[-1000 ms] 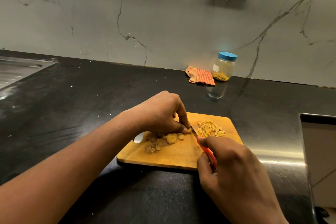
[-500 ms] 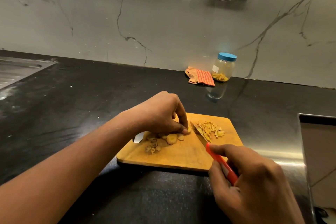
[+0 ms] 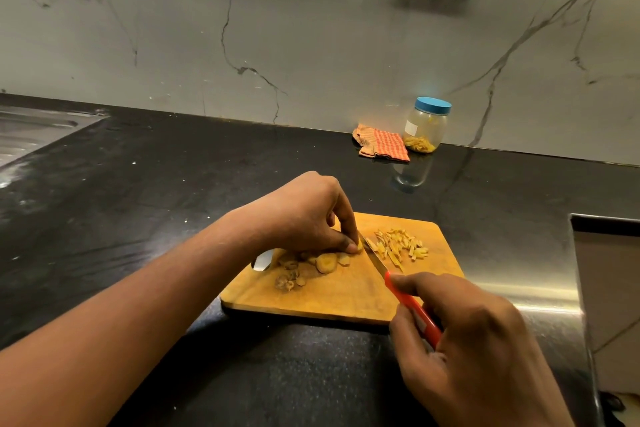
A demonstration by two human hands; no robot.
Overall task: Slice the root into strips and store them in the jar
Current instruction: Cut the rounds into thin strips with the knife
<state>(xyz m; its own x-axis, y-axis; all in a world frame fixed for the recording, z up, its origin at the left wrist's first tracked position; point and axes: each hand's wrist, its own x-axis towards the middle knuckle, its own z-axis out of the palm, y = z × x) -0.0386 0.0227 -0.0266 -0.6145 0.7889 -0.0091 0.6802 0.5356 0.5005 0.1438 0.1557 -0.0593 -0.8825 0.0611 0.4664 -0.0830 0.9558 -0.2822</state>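
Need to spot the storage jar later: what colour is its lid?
Blue. The lid on the jar shows clearly in the head view.

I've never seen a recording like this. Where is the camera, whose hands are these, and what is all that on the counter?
No machine here: a person is working with bare hands, and one wide-angle camera worn on their head looks down at them, so you see what they see.

The left hand pinches a small piece of root against a wooden cutting board. The right hand grips a knife with an orange-red handle, its blade lying beside that piece. Right of the blade is a pile of cut strips; near the left hand lie round slices.

The board sits on a dark counter. At the wall stands the jar, blue lid on, some yellow strips inside, with a checked cloth beside it.
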